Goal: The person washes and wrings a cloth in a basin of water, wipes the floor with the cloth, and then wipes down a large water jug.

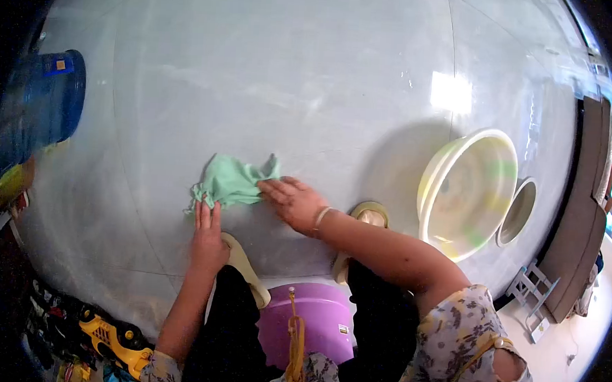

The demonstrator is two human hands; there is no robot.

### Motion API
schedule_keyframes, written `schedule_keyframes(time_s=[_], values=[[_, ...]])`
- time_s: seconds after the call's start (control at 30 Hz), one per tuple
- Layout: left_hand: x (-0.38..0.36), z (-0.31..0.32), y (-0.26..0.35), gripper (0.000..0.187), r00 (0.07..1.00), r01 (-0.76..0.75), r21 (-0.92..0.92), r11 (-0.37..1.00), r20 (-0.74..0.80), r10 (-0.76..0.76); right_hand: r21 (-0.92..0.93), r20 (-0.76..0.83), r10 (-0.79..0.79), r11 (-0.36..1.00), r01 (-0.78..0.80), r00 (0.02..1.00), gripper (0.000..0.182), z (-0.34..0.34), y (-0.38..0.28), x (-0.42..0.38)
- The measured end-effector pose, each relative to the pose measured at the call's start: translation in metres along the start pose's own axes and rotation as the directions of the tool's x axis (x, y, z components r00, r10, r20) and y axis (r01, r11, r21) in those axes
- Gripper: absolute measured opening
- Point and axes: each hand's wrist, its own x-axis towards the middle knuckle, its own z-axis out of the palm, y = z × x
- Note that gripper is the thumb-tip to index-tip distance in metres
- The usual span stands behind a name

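A crumpled light-green cloth (230, 180) lies on the grey tiled floor in front of me. My left hand (210, 241) touches its lower left edge with stretched fingers, and a bit of cloth shows between them. At the cloth's right end, my right hand (293, 203) rests palm down, fingers extended and slightly apart over the edge. Both thumbs are mostly hidden. Between my legs stands a purple plastic stool or bucket (306, 322), with a yellow cord (296, 343) hanging in front of it.
A large pale basin (468, 192) stands to the right, a smaller oval container (518, 212) beside it. A big blue water jug (48, 101) is at left. Lower left lies a yellow toy vehicle (115, 340). A small grey-white stool (533, 289) sits near the brown sofa (576, 260).
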Motion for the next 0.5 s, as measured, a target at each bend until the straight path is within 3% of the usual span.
schedule_keyframes(time_s=[0.13,0.2,0.23,0.3,0.33,0.37,0.4,0.43,0.5], values=[[0.027,-0.005,0.031,0.078,0.989,-0.142,0.143,0.979,0.061,0.135,0.039,-0.154,0.178,0.984,-0.174,0.972,0.037,-0.016,0.039,-0.039],[0.046,-0.015,0.05,0.077,0.981,-0.192,0.152,0.97,0.052,0.186,0.167,-0.246,0.284,0.954,-0.248,0.927,0.033,-0.027,0.064,-0.047],[0.054,-0.019,0.056,0.075,0.971,-0.238,0.164,0.957,0.045,0.234,0.299,-0.366,0.353,0.921,-0.25,0.861,0.028,-0.036,0.073,-0.045],[0.064,-0.017,0.06,0.074,0.97,-0.241,0.21,0.947,0.036,0.239,0.648,-0.406,0.72,0.661,-0.378,0.563,0.018,-0.052,0.087,-0.041],[0.066,-0.019,0.062,0.073,0.972,-0.234,0.197,0.952,0.056,0.227,0.66,-0.459,0.781,0.619,-0.425,0.424,0.018,-0.05,0.105,-0.04],[0.068,-0.021,0.063,0.073,0.973,-0.228,0.184,0.956,0.078,0.217,0.719,-0.412,0.861,0.509,-0.474,0.299,0.016,-0.049,0.126,-0.038],[0.069,-0.022,0.065,0.073,0.972,-0.233,0.181,0.955,0.08,0.222,0.63,-0.417,0.871,0.482,-0.609,0.259,0.015,-0.072,0.128,-0.033],[0.071,-0.024,0.067,0.071,0.973,-0.228,0.218,0.949,0.095,0.212,0.654,-0.414,0.884,0.455,-0.605,0.217,0.017,-0.075,0.138,-0.033],[0.08,-0.026,0.069,0.07,0.974,-0.219,0.242,0.945,0.104,0.199,0.53,-0.471,0.838,0.518,-0.671,0.276,0.015,-0.077,0.154,-0.032]])
